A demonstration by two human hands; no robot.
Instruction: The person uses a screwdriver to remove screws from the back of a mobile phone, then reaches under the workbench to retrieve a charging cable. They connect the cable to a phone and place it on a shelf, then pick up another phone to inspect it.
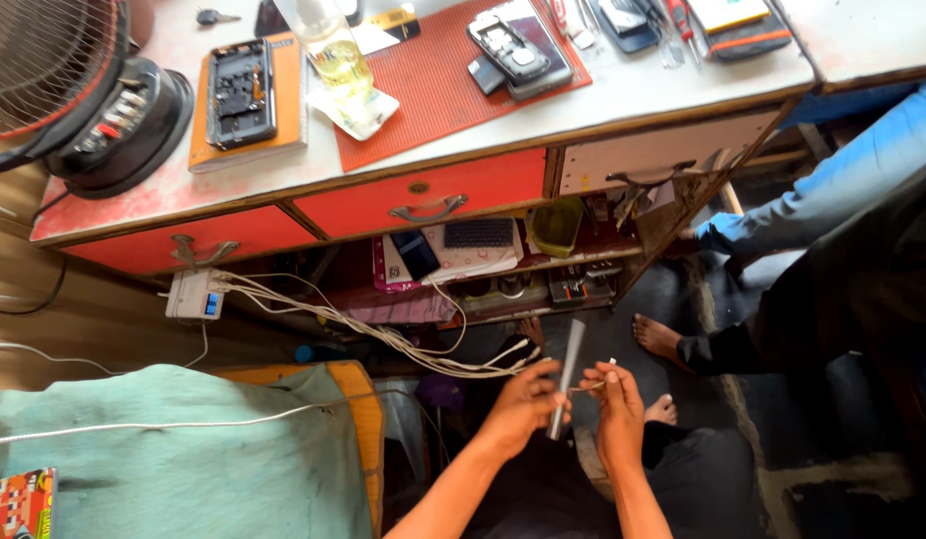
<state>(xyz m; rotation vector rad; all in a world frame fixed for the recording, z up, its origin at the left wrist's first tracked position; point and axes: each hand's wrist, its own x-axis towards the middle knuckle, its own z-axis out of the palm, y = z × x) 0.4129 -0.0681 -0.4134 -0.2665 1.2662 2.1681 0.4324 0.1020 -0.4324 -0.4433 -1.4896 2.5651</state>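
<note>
Below the desk (603, 110), the left hand (523, 404) grips an upright grey tube (565, 374) while the right hand (618, 399) pinches a small white-tipped piece (610, 363) in closed fingers.

Both forearms reach forward, left hand (523, 404) and right hand (619, 411) close together, fingers curled in pinching grips.
</note>
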